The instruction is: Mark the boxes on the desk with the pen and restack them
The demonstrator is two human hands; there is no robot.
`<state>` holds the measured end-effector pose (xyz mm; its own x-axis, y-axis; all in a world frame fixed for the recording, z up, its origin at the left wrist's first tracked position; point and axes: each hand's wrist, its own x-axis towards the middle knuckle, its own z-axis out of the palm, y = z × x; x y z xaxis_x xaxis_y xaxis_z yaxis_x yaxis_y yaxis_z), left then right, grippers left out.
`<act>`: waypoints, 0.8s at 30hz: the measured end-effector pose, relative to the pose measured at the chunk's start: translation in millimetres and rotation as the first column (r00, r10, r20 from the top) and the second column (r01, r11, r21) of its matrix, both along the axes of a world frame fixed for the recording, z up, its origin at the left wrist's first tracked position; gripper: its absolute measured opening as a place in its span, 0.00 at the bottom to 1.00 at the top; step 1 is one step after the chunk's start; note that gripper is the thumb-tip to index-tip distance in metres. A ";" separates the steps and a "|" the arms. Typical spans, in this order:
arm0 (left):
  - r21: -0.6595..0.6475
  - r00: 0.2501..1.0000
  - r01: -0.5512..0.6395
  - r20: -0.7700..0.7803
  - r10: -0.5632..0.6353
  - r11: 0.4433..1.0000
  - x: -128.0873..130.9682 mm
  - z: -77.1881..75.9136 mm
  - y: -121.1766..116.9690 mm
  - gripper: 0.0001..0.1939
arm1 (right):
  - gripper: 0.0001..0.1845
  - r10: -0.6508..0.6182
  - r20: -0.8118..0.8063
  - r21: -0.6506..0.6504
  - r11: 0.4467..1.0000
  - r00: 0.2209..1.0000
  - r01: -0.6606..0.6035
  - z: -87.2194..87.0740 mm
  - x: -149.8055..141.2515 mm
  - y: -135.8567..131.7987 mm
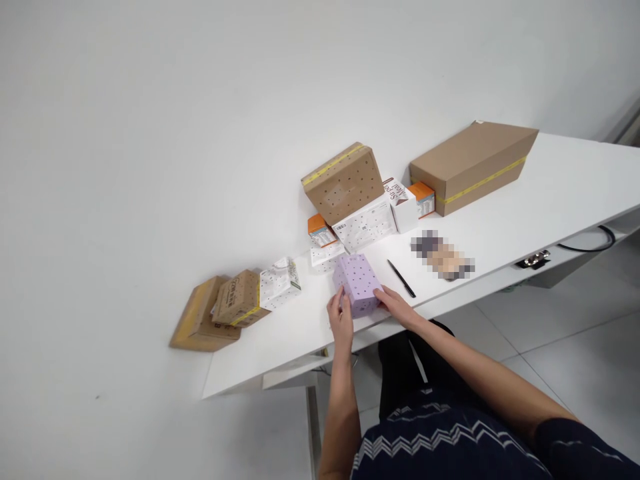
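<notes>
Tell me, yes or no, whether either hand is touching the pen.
No, the pen lies on the table, while the left hand and right hand touch the purple box.

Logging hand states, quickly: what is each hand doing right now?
Left hand: holding the purple box at its left side, fingers partly curled.
Right hand: holding the same box at its right side.

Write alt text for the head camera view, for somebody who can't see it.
A person's left hand and right hand hold a speckled lilac cardboard box near the front edge of a white table. A slim black pen lies right of the box; behind are stacked brown and white cardboard boxes, with a long brown taped cardboard box farther right.
</notes>
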<state>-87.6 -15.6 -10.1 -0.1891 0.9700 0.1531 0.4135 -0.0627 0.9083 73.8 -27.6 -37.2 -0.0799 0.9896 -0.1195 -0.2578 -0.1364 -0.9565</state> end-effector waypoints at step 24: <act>-0.125 0.975 0.116 0.203 -0.089 0.985 4.4 -15.2 0.4 0.32 | 0.27 -0.172 0.488 0.089 0.985 0.856 0.148 22.9 12.6 -10.1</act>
<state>-83.2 -15.2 -25.4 -0.1005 0.9949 -0.0111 0.2243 0.0335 0.9740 86.4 -37.7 -14.3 0.1370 0.9890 -0.0551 0.2331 -0.0863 -0.9686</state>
